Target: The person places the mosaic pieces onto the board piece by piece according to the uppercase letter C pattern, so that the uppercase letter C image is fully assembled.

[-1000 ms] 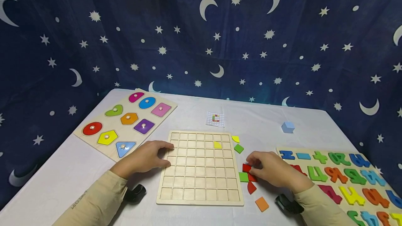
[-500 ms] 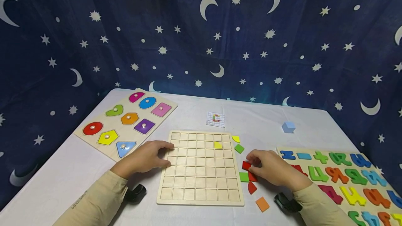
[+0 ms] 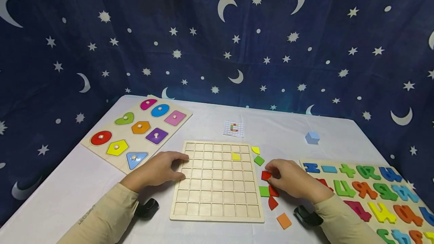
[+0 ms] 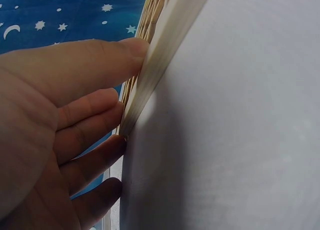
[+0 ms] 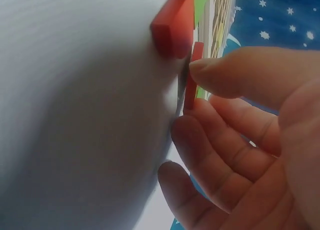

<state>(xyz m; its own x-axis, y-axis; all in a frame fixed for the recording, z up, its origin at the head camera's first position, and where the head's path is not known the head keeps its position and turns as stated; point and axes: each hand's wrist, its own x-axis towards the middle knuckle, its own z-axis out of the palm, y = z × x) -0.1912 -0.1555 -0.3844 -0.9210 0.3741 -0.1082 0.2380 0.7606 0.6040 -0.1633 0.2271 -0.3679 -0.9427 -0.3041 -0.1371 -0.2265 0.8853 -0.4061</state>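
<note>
A wooden grid board (image 3: 204,186) lies in front of me, with one yellow square tile (image 3: 236,156) set in a cell near its upper right. My left hand (image 3: 157,168) touches the board's left edge, thumb and fingertips spread along it. To the right of the board, my right hand (image 3: 293,180) pinches a red square tile (image 5: 190,90) between thumb and index finger, low over the white cloth. Just below it are a green square tile (image 3: 264,191), a second red tile (image 3: 273,191) partly covered by the hand, and a red quarter-circle tile (image 3: 272,203).
A yellow quarter-circle (image 3: 255,150), a green tile (image 3: 259,160) and an orange tile (image 3: 284,221) lie nearby. Behind the board is a pattern card (image 3: 233,128). A knobbed shape puzzle (image 3: 157,122) sits left, a letter board (image 3: 333,177) right, a blue cube (image 3: 312,137) back right.
The right hand has shifted slightly away from me, and the pinched red tile has drawn apart from the red tile below it. My left hand stays at the board's edge.
</note>
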